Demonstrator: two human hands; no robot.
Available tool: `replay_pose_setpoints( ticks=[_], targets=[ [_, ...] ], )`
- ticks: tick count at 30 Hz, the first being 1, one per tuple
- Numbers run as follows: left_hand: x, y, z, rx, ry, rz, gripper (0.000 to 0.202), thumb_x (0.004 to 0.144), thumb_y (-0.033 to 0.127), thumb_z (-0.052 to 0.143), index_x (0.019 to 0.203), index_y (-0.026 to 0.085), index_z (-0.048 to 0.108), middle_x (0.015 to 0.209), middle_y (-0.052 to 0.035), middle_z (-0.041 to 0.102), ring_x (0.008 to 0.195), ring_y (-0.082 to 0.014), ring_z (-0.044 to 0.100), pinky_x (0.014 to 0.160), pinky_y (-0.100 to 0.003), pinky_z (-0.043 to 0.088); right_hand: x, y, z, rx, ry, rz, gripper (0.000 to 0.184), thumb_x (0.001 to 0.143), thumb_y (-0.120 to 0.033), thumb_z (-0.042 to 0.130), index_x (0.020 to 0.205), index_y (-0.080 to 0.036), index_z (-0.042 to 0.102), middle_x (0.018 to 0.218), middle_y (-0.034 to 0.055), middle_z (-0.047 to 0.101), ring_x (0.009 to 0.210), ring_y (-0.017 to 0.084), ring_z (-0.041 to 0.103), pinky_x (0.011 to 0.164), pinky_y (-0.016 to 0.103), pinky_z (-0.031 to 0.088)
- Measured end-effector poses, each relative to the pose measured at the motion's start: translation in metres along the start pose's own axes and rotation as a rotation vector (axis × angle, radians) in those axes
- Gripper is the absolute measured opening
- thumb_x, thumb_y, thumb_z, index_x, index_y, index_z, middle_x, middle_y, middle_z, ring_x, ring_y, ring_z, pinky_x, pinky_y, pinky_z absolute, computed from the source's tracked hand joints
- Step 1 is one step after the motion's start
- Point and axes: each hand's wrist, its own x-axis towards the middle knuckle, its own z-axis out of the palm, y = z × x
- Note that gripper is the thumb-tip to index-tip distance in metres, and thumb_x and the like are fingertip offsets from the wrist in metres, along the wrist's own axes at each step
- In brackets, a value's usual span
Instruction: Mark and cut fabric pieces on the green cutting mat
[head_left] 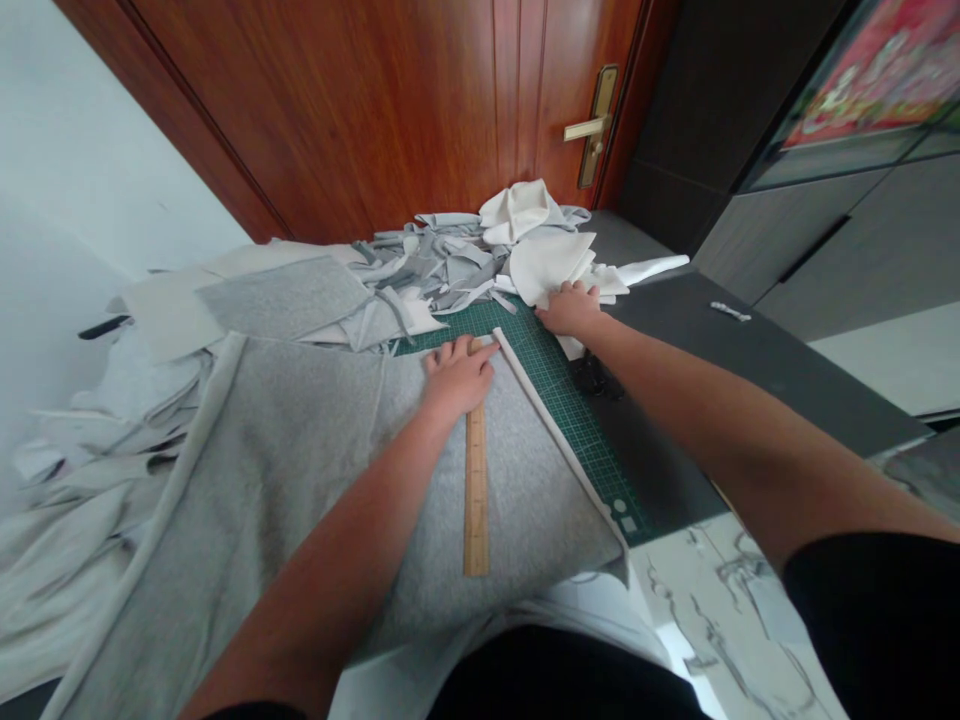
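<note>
My left hand (459, 375) lies with its fingers spread over the upper end of a wooden ruler (477, 500), pressing on grey fabric (540, 490). A pale rolled edge (551, 425) runs along the right side of this fabric, close to my fingertips. Part of a green cutting mat (577, 410) shows beside it. Farther up and right, my right hand (571, 308) rests against cream fabric pieces (551, 265), its fingers apart at their lower edge. Black scissors, as far as I can make out (594, 378), lie partly hidden below my right forearm.
Grey and white scraps (457, 255) are heaped along the back, against a wooden door (360, 110). More fabric (82, 540) is piled at the left by the wall. A small white strip (730, 312) lies on the dark tabletop (780, 370) at right.
</note>
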Motion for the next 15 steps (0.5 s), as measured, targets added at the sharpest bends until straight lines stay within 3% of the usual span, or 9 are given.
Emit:
replay_pose_setpoints(
  ticks=[3, 6, 9, 11, 15],
  targets=[
    [0.001, -0.001, 0.002, -0.003, 0.007, 0.012, 0.05, 0.101, 0.035, 0.037, 0.147, 0.047, 0.052, 0.151, -0.0049, 0.048, 0.132, -0.033, 0.045, 0.108, -0.055, 0.035, -0.019, 0.004, -0.012, 0.025, 0.091, -0.01, 0.053, 0.099, -0.042, 0.045, 0.135, -0.008, 0.064, 0.141, 0.0246, 0.056, 0.134, 0.043, 0.044, 0.109, 0.062, 0.033],
    [0.001, -0.002, 0.004, -0.001, 0.037, 0.017, 0.049, 0.101, 0.035, 0.038, 0.146, 0.045, 0.054, 0.153, -0.0067, 0.045, 0.132, -0.0335, 0.045, 0.107, -0.055, 0.036, -0.069, -0.003, -0.013, 0.078, 0.192, -0.168, 0.051, 0.099, -0.034, 0.045, 0.142, -0.011, 0.059, 0.14, 0.0209, 0.059, 0.131, 0.038, 0.049, 0.11, 0.054, 0.037],
    [0.001, -0.003, 0.005, 0.005, 0.056, 0.016, 0.047, 0.1, 0.034, 0.039, 0.144, 0.042, 0.056, 0.148, -0.0084, 0.048, 0.131, -0.0332, 0.046, 0.107, -0.054, 0.037, -0.13, -0.015, 0.004, 0.172, 0.111, -0.338, 0.055, 0.102, -0.036, 0.042, 0.147, -0.007, 0.054, 0.151, 0.0198, 0.054, 0.137, 0.033, 0.049, 0.117, 0.045, 0.036],
    [0.001, -0.002, 0.004, 0.006, 0.063, 0.022, 0.047, 0.1, 0.034, 0.04, 0.142, 0.04, 0.057, 0.143, -0.0091, 0.051, 0.129, -0.0332, 0.048, 0.106, -0.054, 0.038, -0.161, -0.023, 0.018, 0.212, 0.092, -0.367, 0.06, 0.105, -0.039, 0.035, 0.15, -0.003, 0.05, 0.158, 0.0202, 0.046, 0.147, 0.032, 0.041, 0.123, 0.045, 0.028],
    [0.001, -0.001, 0.003, 0.005, 0.067, 0.019, 0.047, 0.099, 0.034, 0.039, 0.142, 0.039, 0.058, 0.141, -0.0087, 0.053, 0.128, -0.0325, 0.048, 0.107, -0.053, 0.038, -0.184, -0.029, 0.027, 0.246, 0.069, -0.378, 0.058, 0.107, -0.038, 0.029, 0.151, -0.006, 0.05, 0.16, 0.0178, 0.044, 0.151, 0.03, 0.038, 0.126, 0.048, 0.023]
  ],
)
